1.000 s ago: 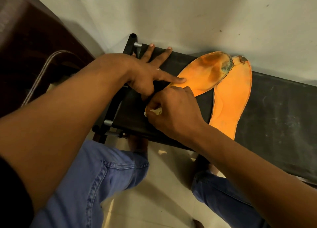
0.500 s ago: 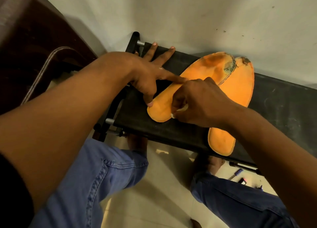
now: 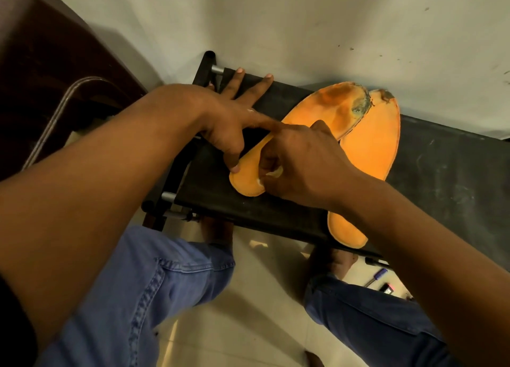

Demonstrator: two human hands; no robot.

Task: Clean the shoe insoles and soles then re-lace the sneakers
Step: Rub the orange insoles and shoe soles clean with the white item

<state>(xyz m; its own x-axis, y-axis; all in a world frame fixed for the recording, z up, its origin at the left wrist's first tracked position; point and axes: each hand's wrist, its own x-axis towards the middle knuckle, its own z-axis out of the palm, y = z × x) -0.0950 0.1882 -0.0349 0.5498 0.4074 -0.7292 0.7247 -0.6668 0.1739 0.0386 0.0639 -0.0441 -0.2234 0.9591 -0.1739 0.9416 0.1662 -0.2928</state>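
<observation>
Two orange insoles lie on a black bench (image 3: pixel 441 173). The stained insole (image 3: pixel 339 107) lies slanted on top, its dirty toe end overlapping the second insole (image 3: pixel 378 146), which lies beneath it on the right. My left hand (image 3: pixel 234 121) presses the stained insole with straight index finger and thumb, the other fingers spread on the bench. My right hand (image 3: pixel 300 165) is curled round a small pale wad (image 3: pixel 273 172) and holds it against the insole near its heel end.
The bench stands against a grey wall (image 3: pixel 303 21). A dark wooden piece with a metal frame (image 3: pixel 55 110) is at the left. My knees in blue jeans (image 3: pixel 143 292) are under the bench edge. Small tools (image 3: pixel 378 277) lie on the tiled floor at lower right.
My right hand with the wad slid from the insole's heel end up to its middle, then back down toward the heel. My left hand stayed pressing the insole.
</observation>
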